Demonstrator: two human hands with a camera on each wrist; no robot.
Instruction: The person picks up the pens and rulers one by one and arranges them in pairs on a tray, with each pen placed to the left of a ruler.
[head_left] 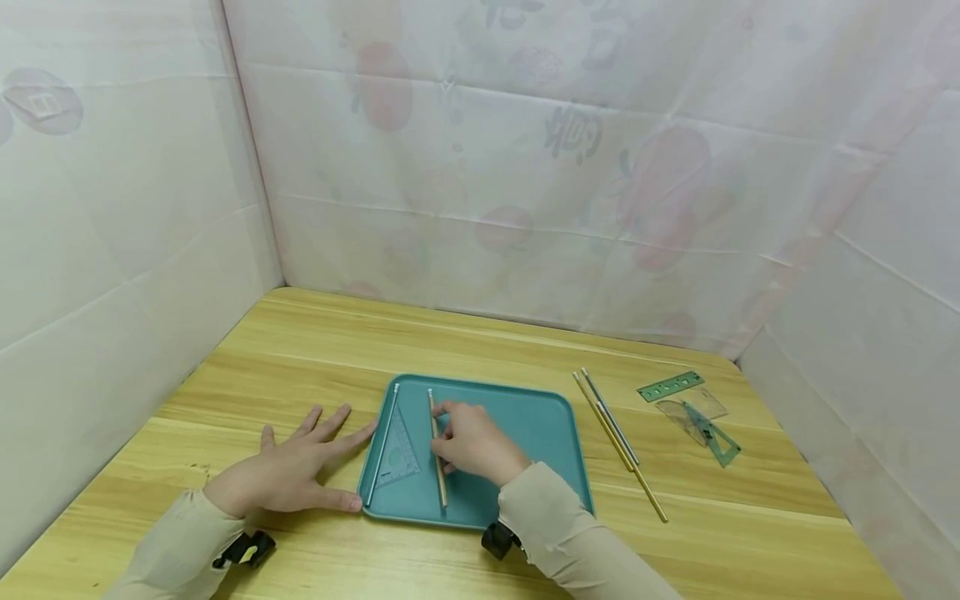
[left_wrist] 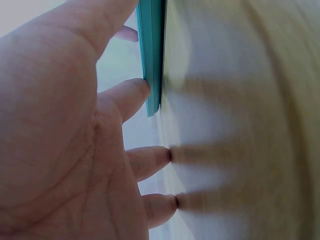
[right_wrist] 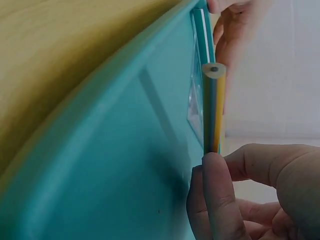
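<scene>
My right hand (head_left: pixel 474 443) pinches a gold pencil (head_left: pixel 441 483) between thumb and fingers, over the teal tray (head_left: pixel 517 392). In the right wrist view the pencil's flat, unsharpened end (right_wrist: pixel 214 71) points away from the fingers, above the tray floor. My left hand (head_left: pixel 292 471) lies with fingers spread at the tray's left side; its thumb and index finger touch the rim, as the left wrist view (left_wrist: pixel 145 90) also shows. Along that side of the tray lies a silver pencil (head_left: pixel 383 446), beside a clear set square (head_left: pixel 399 454).
Right of the tray, gold pencils (head_left: pixel 648 492) and a silver pencil (head_left: pixel 611 417) lie close together on the wooden table (head_left: pixel 780 517). Farther right are a green ruler (head_left: pixel 670 386), a green set square (head_left: pixel 722 446) and clear measuring pieces (head_left: pixel 712 402). Curtains (head_left: pixel 487 167) surround the table.
</scene>
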